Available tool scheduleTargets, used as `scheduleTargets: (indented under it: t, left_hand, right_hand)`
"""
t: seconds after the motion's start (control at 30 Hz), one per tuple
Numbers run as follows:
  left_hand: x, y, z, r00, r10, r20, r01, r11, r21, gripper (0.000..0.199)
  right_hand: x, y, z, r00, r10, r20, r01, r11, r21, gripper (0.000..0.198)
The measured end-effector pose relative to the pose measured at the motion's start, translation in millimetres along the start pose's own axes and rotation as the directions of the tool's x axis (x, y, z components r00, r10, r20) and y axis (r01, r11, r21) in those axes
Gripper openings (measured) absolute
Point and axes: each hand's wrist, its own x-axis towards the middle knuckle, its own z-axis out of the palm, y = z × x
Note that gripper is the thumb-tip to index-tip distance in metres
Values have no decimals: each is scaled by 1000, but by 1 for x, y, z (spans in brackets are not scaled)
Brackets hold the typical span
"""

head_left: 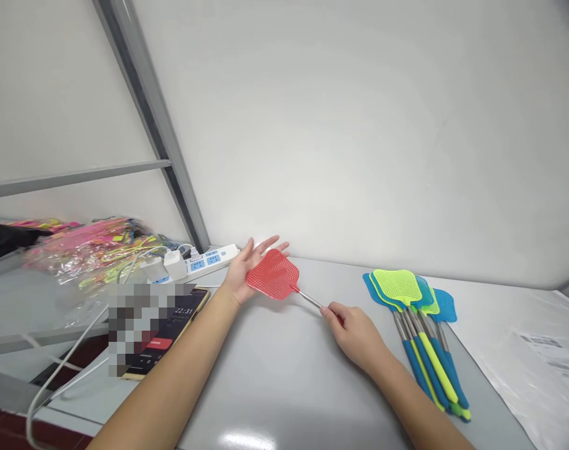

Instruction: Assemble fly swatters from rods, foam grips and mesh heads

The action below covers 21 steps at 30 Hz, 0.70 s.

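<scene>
A red fly swatter (275, 275) with a perforated head and a metal shaft is held above the grey table (284, 375). My right hand (352, 331) is wrapped round its handle, most of which the fingers hide. Behind the swatter's head, my left hand (247, 269) has its palm up and its fingers spread. The red head overlaps that palm; whether they touch I cannot tell. To the right of my right hand lies a pile of several blue and yellow-green fly swatters (399, 287), heads toward the wall and handles toward me.
At left a white power strip (204, 265) with plugged-in chargers lies along the wall. A phone (172, 331), white cables (73, 362) and plastic-wrapped colourful goods (101, 250) are nearby. A white plastic package (518, 337) covers the right side. A grey metal post (157, 125) rises at left.
</scene>
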Motion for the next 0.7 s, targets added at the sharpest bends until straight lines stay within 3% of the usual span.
scheduleTargets:
  t: [0.07, 0.13, 0.33, 0.43, 0.6, 0.7]
  left_hand:
    - [4, -1, 2, 995, 76, -71, -79, 996, -45, 51]
    - [6, -11, 8, 985, 138, -103, -138, 990, 11, 48]
    - [-2, -81, 42, 981, 185, -57, -158, 934, 321, 52]
    - [-8, -106, 49, 963, 258, -77, -203, 884, 422, 38]
    - [-4, -108, 43, 935, 312, -171, -198, 857, 476, 42]
    - [2, -101, 38, 915, 333, -228, -200, 864, 462, 44]
  right_hand:
    - [0, -3, 3, 1000, 3, -19, -2, 999, 44, 43]
    - [1, -6, 7, 999, 13, -48, -8, 995, 102, 44]
    - [2, -10, 17, 986, 76, -148, -38, 970, 240, 42]
    - [1, -9, 19, 984, 89, -157, -41, 957, 287, 40]
    - [6, -8, 25, 990, 111, -85, -69, 916, 395, 42]
    - [10, -8, 26, 988, 145, 51, -151, 848, 509, 46]
